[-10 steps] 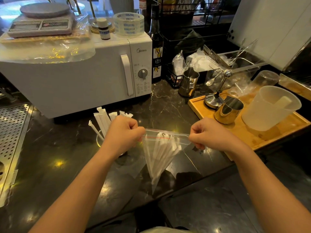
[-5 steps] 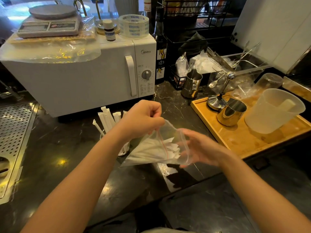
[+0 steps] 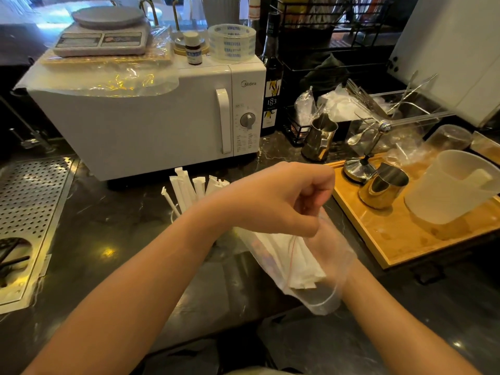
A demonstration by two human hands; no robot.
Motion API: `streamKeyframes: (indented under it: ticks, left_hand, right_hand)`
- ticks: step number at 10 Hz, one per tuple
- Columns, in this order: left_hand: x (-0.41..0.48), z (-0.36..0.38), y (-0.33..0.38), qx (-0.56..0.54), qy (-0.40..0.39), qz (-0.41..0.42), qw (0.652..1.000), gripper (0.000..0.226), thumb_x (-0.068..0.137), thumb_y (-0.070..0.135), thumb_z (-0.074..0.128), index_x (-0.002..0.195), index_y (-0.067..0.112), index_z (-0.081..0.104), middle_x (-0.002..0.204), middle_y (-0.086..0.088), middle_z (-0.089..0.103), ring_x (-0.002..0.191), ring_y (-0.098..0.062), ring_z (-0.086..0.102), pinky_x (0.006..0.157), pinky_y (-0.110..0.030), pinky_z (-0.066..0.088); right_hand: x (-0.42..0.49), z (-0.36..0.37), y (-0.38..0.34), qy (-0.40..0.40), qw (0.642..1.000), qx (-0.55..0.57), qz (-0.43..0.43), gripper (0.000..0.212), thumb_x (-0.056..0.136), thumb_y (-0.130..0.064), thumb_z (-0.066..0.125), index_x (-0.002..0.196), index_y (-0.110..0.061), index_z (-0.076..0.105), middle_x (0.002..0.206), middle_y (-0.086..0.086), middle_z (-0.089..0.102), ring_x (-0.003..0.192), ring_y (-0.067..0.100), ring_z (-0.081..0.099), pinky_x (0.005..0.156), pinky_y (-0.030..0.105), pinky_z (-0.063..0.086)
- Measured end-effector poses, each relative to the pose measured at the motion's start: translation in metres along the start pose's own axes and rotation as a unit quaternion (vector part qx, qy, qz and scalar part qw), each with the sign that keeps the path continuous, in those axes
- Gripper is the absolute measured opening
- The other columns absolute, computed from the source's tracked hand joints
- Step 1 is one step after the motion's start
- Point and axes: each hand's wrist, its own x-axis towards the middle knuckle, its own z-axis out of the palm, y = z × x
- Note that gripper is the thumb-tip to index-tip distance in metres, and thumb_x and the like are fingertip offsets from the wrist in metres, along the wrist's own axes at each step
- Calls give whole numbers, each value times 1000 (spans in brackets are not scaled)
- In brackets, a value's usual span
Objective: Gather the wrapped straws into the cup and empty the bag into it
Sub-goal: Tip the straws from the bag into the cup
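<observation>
My left hand point(image 3: 276, 201) is crossed over to the right and pinches the top edge of a clear zip bag point(image 3: 322, 299) with a red seal line. Several white wrapped straws point(image 3: 300, 263) lie inside the bag, which hangs tilted above the dark counter. My right hand point(image 3: 332, 255) shows through the plastic and holds the bag; I cannot tell whether it is inside or behind it. More wrapped straws point(image 3: 186, 190) stand upright in a glass cup point(image 3: 174, 215) behind my left forearm, which hides most of the cup.
A white microwave point(image 3: 151, 125) stands behind the cup. To the right, a wooden tray point(image 3: 392, 239) carries a steel jug point(image 3: 384, 188) and a frosted measuring cup point(image 3: 454, 190). A perforated drain tray point(image 3: 29, 207) is at the left, and a dark bottle point(image 3: 272, 77) stands beside the microwave.
The bag went from stretched between both hands to tilted. My left hand crossed right with the bag's top edge, and my right hand moved against the bag, now covered by plastic.
</observation>
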Motion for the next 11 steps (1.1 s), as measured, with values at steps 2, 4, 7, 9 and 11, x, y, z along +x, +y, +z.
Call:
streamKeyframes:
  ticks: [2,4,7,9,11]
  left_hand:
    - [-13,-3,-7,-39,38,-10,998,18,74,23,66,76,24,48,70,9,53,59,-3,50,55,-15,45]
    - [-40,0,-63,-268,325,-227,878,19,77,30,60,91,21,51,87,-3,61,68,-11,62,53,-18,52]
    - [-55,3,-83,-542,189,-179,799,37,63,23,69,99,19,66,89,-4,75,88,-22,69,71,-34,59]
    - [-56,-16,-86,-370,238,-211,873,41,70,8,65,107,22,54,103,-7,66,95,-23,66,83,-38,54]
    - [-55,-43,-98,-259,307,-198,894,41,73,5,65,110,20,55,100,-7,69,87,-19,69,75,-33,57]
  right_hand:
    - [-3,10,-9,-78,995,-10,66,46,69,-11,59,110,10,52,87,20,64,74,24,65,67,34,56]
    - [7,26,-33,-137,985,25,103,53,67,-10,46,120,-5,48,87,13,71,75,24,70,58,34,58]
    - [43,68,-35,-180,979,-12,99,64,70,0,38,134,-2,33,120,18,46,116,34,43,110,53,25]
    - [62,87,-48,-148,972,-182,21,31,82,4,39,108,-2,53,96,11,62,84,22,66,69,32,57]
    - [84,105,-53,-118,958,-255,-48,25,88,-4,46,112,-7,53,100,8,65,93,22,64,79,34,55]
